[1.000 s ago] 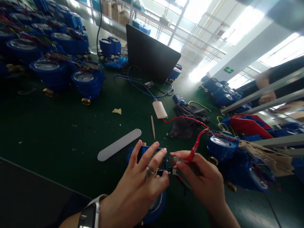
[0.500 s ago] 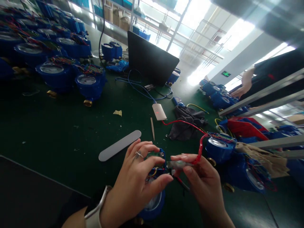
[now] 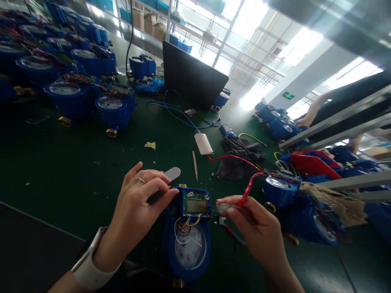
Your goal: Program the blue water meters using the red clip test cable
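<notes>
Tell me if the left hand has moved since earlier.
Yes: the left hand moved leftward relative to the blue meter, uncovering its screen and hiding most of the grey strip.

The left hand (image 3: 139, 207) covers most of the grey strip (image 3: 173, 173); only its right end shows. The right hand (image 3: 259, 228) partly hides a blurred connector (image 3: 224, 209). Both forearms (image 3: 285, 274) leave by the near edge. Marks on the white box (image 3: 203, 144) are too small to read. The left edge cuts a blue meter (image 3: 6, 97).
</notes>
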Demonstrator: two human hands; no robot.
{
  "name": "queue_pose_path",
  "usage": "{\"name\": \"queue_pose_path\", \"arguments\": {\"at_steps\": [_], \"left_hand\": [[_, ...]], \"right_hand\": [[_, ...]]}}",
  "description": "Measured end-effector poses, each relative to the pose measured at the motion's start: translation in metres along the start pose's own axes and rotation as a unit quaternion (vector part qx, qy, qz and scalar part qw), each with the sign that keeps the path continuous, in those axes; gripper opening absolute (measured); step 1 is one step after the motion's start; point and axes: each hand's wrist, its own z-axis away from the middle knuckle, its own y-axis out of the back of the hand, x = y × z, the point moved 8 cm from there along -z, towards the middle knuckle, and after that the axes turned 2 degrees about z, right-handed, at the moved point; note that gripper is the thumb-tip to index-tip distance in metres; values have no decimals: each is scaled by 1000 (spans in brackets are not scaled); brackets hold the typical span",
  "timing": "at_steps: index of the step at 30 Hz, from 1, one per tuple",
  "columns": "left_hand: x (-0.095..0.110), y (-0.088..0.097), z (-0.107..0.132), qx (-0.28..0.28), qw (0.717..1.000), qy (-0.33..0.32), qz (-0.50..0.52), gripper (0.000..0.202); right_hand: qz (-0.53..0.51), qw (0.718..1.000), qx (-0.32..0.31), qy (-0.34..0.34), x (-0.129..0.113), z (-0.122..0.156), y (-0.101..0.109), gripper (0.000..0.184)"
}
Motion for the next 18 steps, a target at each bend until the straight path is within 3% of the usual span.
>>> {"name": "queue_pose_path", "arguments": {"at_steps": [3, 9, 12, 18], "left_hand": [[-10, -10, 4, -29, 999, 39, -3, 33], [-11, -48, 25, -146, 975, 114, 122, 58], [-16, -58, 32, -174, 956, 158, 174, 56], [-21, -63, 35, -172, 935, 201, 237, 50]], "right_hand": [[71, 997, -18, 30, -6, 0, -5, 8], [103, 993, -40, 47, -7, -1, -11, 7], [100, 993, -47, 29, -2, 0, -10, 8], [84, 995, -55, 1, 7, 1, -11, 8]]}}
